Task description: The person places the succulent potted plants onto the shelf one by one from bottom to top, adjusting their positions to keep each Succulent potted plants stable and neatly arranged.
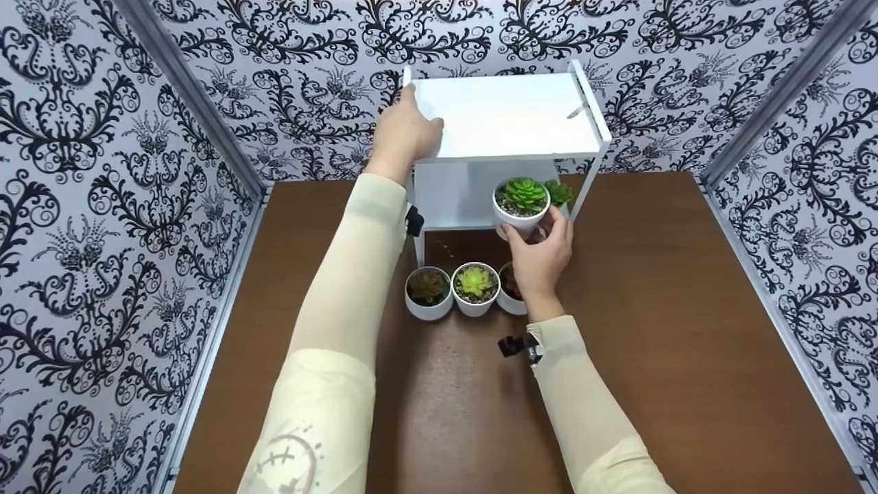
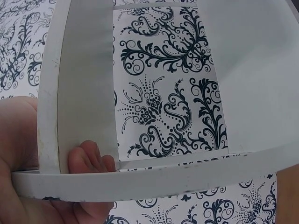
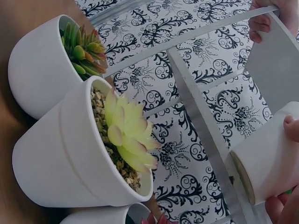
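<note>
My left hand (image 1: 403,137) grips the top left corner of a small white two-tier shelf (image 1: 507,116); in the left wrist view its fingers (image 2: 88,158) curl round the frame. My right hand (image 1: 545,264) holds a green potted succulent (image 1: 523,199) by its white pot, at the front of the lower tier (image 1: 449,195). The right wrist view shows this pot's underside tilted, close to the shelf's edge, and cannot settle whether it touches. Behind it, another green succulent (image 1: 559,193) is partly hidden on the lower tier's right side.
In front of the shelf, a row of white pots stands on the brown table (image 1: 651,309): a dark green succulent (image 1: 428,288), a yellow-green succulent (image 1: 475,283), and a reddish succulent (image 1: 510,283) partly behind my right hand. Patterned walls (image 1: 288,82) enclose the table's back and sides.
</note>
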The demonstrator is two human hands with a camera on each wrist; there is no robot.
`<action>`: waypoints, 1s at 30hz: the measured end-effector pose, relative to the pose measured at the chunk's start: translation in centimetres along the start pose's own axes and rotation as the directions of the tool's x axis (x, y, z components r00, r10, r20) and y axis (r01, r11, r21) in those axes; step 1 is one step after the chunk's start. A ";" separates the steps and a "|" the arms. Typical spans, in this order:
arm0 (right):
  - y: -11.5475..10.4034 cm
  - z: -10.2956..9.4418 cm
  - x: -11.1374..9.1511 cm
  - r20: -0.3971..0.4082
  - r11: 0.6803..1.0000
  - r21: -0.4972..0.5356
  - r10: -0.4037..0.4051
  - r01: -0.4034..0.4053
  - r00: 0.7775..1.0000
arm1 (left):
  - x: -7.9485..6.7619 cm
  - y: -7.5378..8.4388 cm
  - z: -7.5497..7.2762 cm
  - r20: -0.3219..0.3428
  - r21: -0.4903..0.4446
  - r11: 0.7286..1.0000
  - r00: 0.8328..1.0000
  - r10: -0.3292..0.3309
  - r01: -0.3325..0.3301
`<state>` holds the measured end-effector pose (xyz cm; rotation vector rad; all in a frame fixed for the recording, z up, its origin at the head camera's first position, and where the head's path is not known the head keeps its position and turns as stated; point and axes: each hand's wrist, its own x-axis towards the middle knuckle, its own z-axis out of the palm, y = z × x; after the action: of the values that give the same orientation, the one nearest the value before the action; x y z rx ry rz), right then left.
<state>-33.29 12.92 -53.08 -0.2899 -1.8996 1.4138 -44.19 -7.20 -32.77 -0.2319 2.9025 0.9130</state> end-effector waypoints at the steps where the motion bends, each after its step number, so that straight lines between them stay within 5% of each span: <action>1: 0.0 0.0 0.0 0.004 1.000 -0.003 -0.004 0.004 1.000 | 0.0 0.0 -0.1 0.003 -0.002 1.000 1.000 -0.004 0.004; 30: 0.6 -0.2 0.7 0.036 0.998 -0.058 0.027 -0.025 0.999 | 0.1 0.0 0.0 0.001 -0.025 1.000 1.000 -0.006 0.006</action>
<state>-33.74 13.70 -53.26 -0.3192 -1.9754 1.3920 -44.29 -7.18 -32.79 -0.2417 2.8895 0.9489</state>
